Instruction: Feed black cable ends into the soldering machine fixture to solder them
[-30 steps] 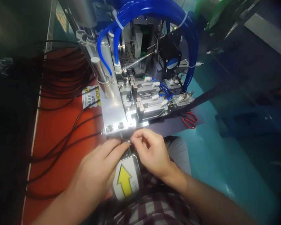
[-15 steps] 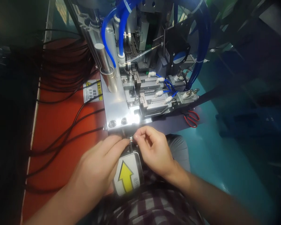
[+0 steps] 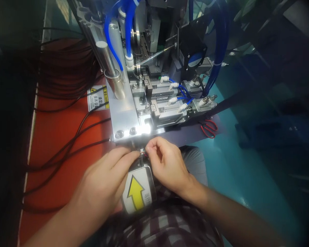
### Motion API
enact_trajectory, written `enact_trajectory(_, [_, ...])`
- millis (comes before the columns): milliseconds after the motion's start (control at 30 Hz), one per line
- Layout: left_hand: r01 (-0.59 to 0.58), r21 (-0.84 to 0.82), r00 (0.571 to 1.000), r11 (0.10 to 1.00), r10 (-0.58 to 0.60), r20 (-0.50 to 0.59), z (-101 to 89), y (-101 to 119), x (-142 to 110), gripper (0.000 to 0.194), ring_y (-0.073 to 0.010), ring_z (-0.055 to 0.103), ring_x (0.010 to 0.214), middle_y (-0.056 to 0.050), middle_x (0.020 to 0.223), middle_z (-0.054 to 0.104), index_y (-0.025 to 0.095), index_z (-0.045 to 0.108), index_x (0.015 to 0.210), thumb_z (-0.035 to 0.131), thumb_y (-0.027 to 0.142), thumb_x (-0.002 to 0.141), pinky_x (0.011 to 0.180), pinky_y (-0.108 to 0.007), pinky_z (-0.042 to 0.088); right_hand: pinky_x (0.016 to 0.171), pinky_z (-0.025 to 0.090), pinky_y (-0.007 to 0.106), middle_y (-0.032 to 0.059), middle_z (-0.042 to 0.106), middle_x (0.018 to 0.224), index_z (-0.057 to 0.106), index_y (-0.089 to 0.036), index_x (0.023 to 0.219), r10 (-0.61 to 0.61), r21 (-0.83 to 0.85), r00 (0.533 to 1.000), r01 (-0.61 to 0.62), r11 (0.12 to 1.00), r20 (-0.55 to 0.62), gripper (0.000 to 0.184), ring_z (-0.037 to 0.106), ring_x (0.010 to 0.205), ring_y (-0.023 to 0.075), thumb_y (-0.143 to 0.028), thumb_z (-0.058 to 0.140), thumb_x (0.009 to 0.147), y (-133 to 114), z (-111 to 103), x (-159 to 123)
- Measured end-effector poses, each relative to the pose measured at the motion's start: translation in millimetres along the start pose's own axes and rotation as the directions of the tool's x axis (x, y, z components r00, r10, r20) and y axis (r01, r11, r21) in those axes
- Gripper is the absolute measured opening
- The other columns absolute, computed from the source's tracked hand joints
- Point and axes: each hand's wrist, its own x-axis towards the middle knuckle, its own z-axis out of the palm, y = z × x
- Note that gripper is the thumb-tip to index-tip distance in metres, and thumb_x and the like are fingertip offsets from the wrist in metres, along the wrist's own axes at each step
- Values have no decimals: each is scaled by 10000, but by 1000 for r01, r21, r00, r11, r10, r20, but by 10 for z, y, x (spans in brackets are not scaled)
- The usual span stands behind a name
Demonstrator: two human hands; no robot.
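Observation:
My left hand [image 3: 106,175] and my right hand [image 3: 167,161] meet just below the front edge of the machine's metal plate [image 3: 123,118]. Between their fingertips is a tiny pale part [image 3: 142,151], with a thin red strand beside it; its kind is too small to make out. The right thumb and forefinger are pinched at its right side. At its left, my left fingers are pressed close together, with the thumb hidden. Under the hands is a white label [image 3: 130,202] with a yellow arrow.
Blue air tubes [image 3: 218,41] and small cylinders [image 3: 167,115] crowd the machine. Red-handled pliers or snips [image 3: 209,128] lie to the right. Black cables [image 3: 77,135] cross the red surface [image 3: 56,144] at left, near a warning label [image 3: 98,98].
The camera view has shifted a little, moving the machine in the picture. Both hands stay together at the same spot, and the pale part with the red strand shows more clearly.

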Motion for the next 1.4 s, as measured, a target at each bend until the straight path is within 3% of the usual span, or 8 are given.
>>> enact_trajectory(167, [89, -19, 996, 996, -90, -17, -42, 88, 70, 298, -171, 671, 889, -63, 1067, 610, 175, 614, 1208, 437, 165, 968, 726, -236, 518, 640, 394, 300, 40, 664, 778, 569, -186, 797, -46, -179, 999, 48, 983, 15, 167, 610, 681, 184, -184, 462, 926, -54, -23, 15])
enact_trajectory(333, [141, -17, 985, 990, -142, -102, -62, 147, 147, 158, -134, 660, 802, -7, 908, 649, 201, 606, 1040, 461, 186, 978, 740, -220, 499, 645, 395, 285, 22, 678, 785, 571, -191, 794, 28, -142, 997, -18, 990, 69, 157, 621, 699, 171, -167, 488, 926, -47, -36, 22])
enact_trajectory(467, [146, 5, 988, 989, -145, -56, -76, 109, 110, 125, -121, 653, 837, -4, 957, 639, 227, 581, 1068, 501, 206, 975, 804, -207, 479, 623, 387, 274, 1, 679, 750, 593, -192, 788, 47, -119, 996, -38, 992, 73, 160, 617, 671, 155, -159, 518, 926, -18, -90, 12])
enact_trajectory(700, [166, 45, 986, 985, -165, -26, -76, 77, 89, 115, -110, 650, 773, 13, 897, 629, 238, 580, 1052, 492, 224, 979, 734, -196, 470, 646, 394, 280, 0, 749, 798, 701, -190, 859, -246, -143, 969, 241, 960, -21, 99, 660, 676, 153, -255, 646, 908, -132, -119, 28])
enact_trajectory(800, [151, 51, 987, 987, -148, -61, -79, 114, 140, 135, -111, 648, 761, 4, 878, 632, 217, 589, 1017, 462, 188, 981, 720, -195, 468, 624, 384, 275, -7, 733, 749, 696, -188, 797, -269, -146, 963, 267, 953, 4, 125, 647, 648, 145, -215, 630, 901, -140, -75, 71])
enact_trajectory(967, [102, 40, 989, 994, -97, -112, -87, 157, 192, 159, -125, 661, 740, -13, 831, 638, 186, 597, 970, 441, 152, 975, 683, -207, 483, 579, 374, 260, -13, 640, 681, 637, -176, 794, -148, -78, 989, 146, 986, -25, 133, 549, 564, 123, -180, 557, 900, -88, -77, 79])
enact_trajectory(1200, [163, -11, 983, 987, -164, -88, -44, 141, 109, 224, -169, 687, 886, -31, 978, 663, 238, 613, 1084, 437, 173, 962, 720, -235, 538, 606, 384, 266, -16, 574, 669, 538, -198, 745, 102, 109, 994, -106, 988, 44, 158, 524, 621, 142, -180, 490, 894, -115, -47, 44])
enact_trajectory(1400, [112, -5, 991, 994, -112, -76, 27, 72, 32, 292, -125, 655, 825, -30, 1022, 599, 252, 615, 1191, 419, 185, 985, 670, -186, 511, 554, 388, 241, -44, 538, 629, 567, -177, 754, 386, 413, 877, -477, 776, 286, 131, 489, 552, 111, -223, 550, 876, -20, -30, 115])
